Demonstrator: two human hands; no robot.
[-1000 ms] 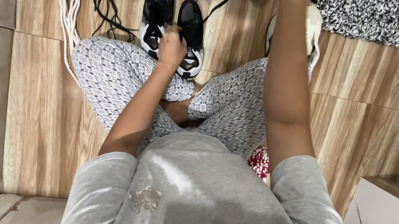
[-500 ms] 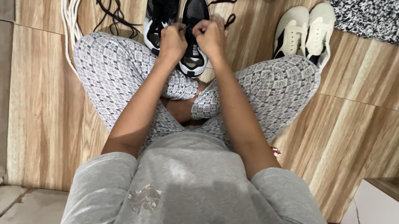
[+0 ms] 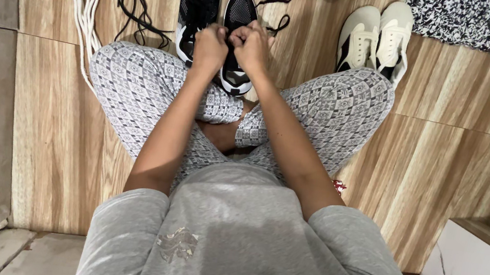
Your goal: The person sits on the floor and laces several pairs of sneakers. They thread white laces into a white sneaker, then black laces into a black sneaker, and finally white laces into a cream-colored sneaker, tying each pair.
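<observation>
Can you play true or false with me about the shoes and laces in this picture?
1. Both hands, the left hand and the right hand, are on the black-and-white shoe. True.
2. The loose white lace lies on the speckled rug. False: it lies on the wooden floor, far from the rug.
3. A loose black lace lies beside the white one. True.
4. The cream shoes are on the person's feet. False: they stand on the floor beside a knee.
</observation>
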